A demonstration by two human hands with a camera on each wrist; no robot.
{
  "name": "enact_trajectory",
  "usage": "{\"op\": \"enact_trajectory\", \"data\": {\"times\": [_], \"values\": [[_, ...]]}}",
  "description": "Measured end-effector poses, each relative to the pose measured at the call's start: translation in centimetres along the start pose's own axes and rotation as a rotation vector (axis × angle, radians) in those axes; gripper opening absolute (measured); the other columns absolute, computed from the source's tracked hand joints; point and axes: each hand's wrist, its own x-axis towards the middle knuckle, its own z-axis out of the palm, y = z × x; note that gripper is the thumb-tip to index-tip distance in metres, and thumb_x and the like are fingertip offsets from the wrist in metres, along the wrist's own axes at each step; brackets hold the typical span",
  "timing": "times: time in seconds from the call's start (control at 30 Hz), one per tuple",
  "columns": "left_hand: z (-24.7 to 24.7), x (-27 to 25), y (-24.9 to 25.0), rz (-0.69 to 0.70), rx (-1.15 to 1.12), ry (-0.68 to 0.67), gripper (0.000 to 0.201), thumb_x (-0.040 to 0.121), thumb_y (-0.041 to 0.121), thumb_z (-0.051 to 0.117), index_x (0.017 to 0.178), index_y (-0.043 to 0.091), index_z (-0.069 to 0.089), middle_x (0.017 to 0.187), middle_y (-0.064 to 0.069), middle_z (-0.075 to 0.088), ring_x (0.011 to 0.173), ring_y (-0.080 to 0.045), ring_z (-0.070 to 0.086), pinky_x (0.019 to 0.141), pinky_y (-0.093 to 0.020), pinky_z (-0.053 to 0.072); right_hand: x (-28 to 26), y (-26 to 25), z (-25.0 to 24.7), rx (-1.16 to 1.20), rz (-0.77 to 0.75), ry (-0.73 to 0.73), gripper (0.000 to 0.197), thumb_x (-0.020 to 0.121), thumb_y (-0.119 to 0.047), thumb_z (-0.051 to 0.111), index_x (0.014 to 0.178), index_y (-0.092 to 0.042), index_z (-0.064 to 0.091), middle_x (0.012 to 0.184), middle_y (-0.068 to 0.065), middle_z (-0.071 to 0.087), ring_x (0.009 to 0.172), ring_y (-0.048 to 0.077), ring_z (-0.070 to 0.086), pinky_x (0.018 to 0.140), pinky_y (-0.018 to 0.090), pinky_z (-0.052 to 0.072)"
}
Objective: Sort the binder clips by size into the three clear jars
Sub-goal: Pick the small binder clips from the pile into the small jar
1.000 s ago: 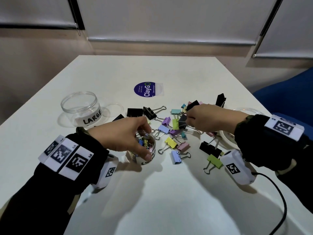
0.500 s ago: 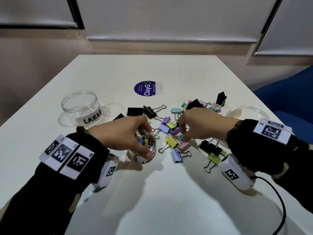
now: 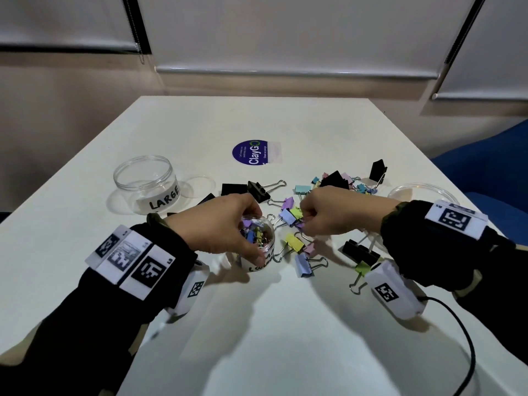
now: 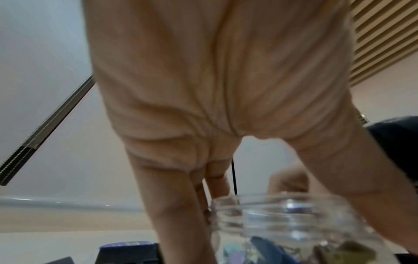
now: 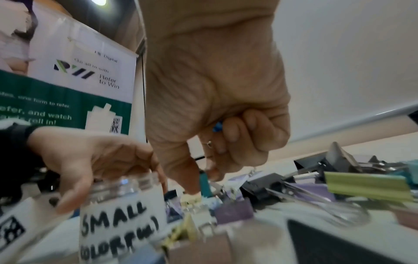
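Observation:
My left hand [image 3: 253, 234] grips the small clear jar [image 3: 258, 262] marked SMALL COLORFUL [image 5: 117, 219] from above; it holds several small coloured clips. Just right of it, my right hand [image 3: 304, 222] is curled over the pile of binder clips [image 3: 294, 242]. A small blue clip [image 5: 218, 127] is tucked in its curled fingers, while thumb and forefinger [image 5: 202, 184] reach down at a small teal clip [image 5: 205, 180]. The empty jar marked LARGE [image 3: 145, 187] stands at the far left. A third clear container [image 3: 423, 192] shows behind my right wrist, mostly hidden.
Large black clips [image 3: 234, 189] lie behind my left hand, and another [image 3: 360, 252] lies under my right wrist. A clear lid [image 3: 197, 185] lies beside the LARGE jar. A purple round sticker [image 3: 250, 152] is on the table further back. A cable [image 3: 457, 324] trails at the right.
My right hand has moved left and nearer, from the far side of the pile to its middle beside the small jar. My left hand has stayed on the jar.

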Motion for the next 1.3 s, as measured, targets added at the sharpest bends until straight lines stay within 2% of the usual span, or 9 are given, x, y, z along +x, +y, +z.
{"op": "enact_trajectory", "data": {"times": [0.23,0.37,0.43,0.6,0.73,0.83,1.0,1.17,1.3], "values": [[0.2,0.6,0.5,0.029,-0.035,0.042,0.091,0.049,0.038,0.094,0.123,0.029,0.043,0.107,0.012,0.059,0.097,-0.007,0.060,0.085,-0.029,0.051,-1.2,-4.5,-1.7,0.406,-0.133,0.007,0.008,0.082,-0.010,0.060,0.079,-0.017,0.057,0.068,-0.001,0.051,0.058,0.014,0.044,0.049,0.024,0.034],[0.1,0.5,0.5,0.051,-0.037,0.058,0.081,0.051,0.035,0.093,0.117,0.024,0.047,0.106,0.013,0.060,0.095,-0.006,0.061,0.083,-0.030,0.052,-1.1,-5.0,-1.3,0.479,-0.152,-0.007,0.035,0.079,-0.004,0.067,0.110,-0.015,0.056,0.090,0.012,0.064,0.061,0.014,0.056,0.056,0.030,0.049],[0.2,0.5,0.3,0.058,-0.017,0.040,0.080,0.054,0.038,0.092,0.120,0.026,0.050,0.111,0.014,0.059,0.099,-0.005,0.058,0.082,-0.023,0.048,-1.8,-3.8,-1.5,0.519,-0.149,0.038,0.043,0.078,-0.003,0.070,0.115,-0.019,0.053,0.096,0.008,0.066,0.054,0.006,0.058,0.053,0.024,0.051],[0.1,0.5,0.4,0.085,0.011,0.014,0.068,0.060,0.040,0.088,0.118,0.036,0.053,0.111,0.018,0.058,0.091,0.003,0.057,0.069,-0.012,0.042,-4.4,1.0,-1.9,0.299,-0.039,0.045,0.040,0.077,-0.002,0.070,0.105,-0.027,0.059,0.092,0.002,0.067,0.067,0.014,0.062,0.057,0.027,0.053],[0.2,0.6,0.4,0.092,0.030,0.015,0.066,0.061,0.041,0.087,0.118,0.036,0.054,0.111,0.017,0.059,0.094,-0.002,0.058,0.071,-0.014,0.044,-6.4,3.3,-0.8,-0.093,0.037,-0.087,0.053,0.072,-0.003,0.067,0.109,-0.040,0.055,0.106,-0.005,0.053,0.076,0.008,0.053,0.071,0.036,0.055],[0.2,0.6,0.2,0.085,0.016,0.007,0.067,0.061,0.043,0.087,0.119,0.038,0.053,0.113,0.017,0.059,0.096,-0.001,0.059,0.078,-0.020,0.048,-7.3,3.8,0.2,-0.242,0.061,-0.142,0.064,0.073,0.000,0.063,0.121,-0.041,0.046,0.106,-0.003,0.042,0.075,0.011,0.048,0.062,0.035,0.050],[0.2,0.5,-0.1,0.073,0.025,0.005,0.071,0.061,0.042,0.087,0.122,0.038,0.050,0.116,0.017,0.057,0.095,-0.003,0.059,0.078,-0.021,0.047,-7.0,4.1,1.8,-0.236,0.032,-0.080,0.068,0.075,0.004,0.060,0.127,-0.032,0.038,0.099,-0.001,0.046,0.087,0.022,0.050,0.051,0.025,0.034],[0.5,0.5,-0.5,0.076,0.065,-0.017,0.077,0.061,0.038,0.087,0.125,0.039,0.046,0.116,0.015,0.055,0.093,-0.002,0.059,0.072,-0.016,0.042,-5.8,3.3,2.0,-0.087,-0.007,0.067,0.060,0.078,-0.015,0.071,0.127,-0.026,0.037,0.103,0.005,0.055,0.089,0.024,0.055,0.075,0.041,0.050],[0.6,0.5,-0.8,0.084,0.066,-0.018,0.076,0.061,0.039,0.087,0.124,0.041,0.045,0.115,0.016,0.056,0.093,-0.002,0.059,0.073,-0.017,0.043,-6.2,4.1,1.3,-0.109,0.023,0.160,0.050,0.078,-0.009,0.071,0.118,-0.020,0.044,0.092,0.005,0.061,0.081,0.022,0.057,0.069,0.039,0.051]]}}
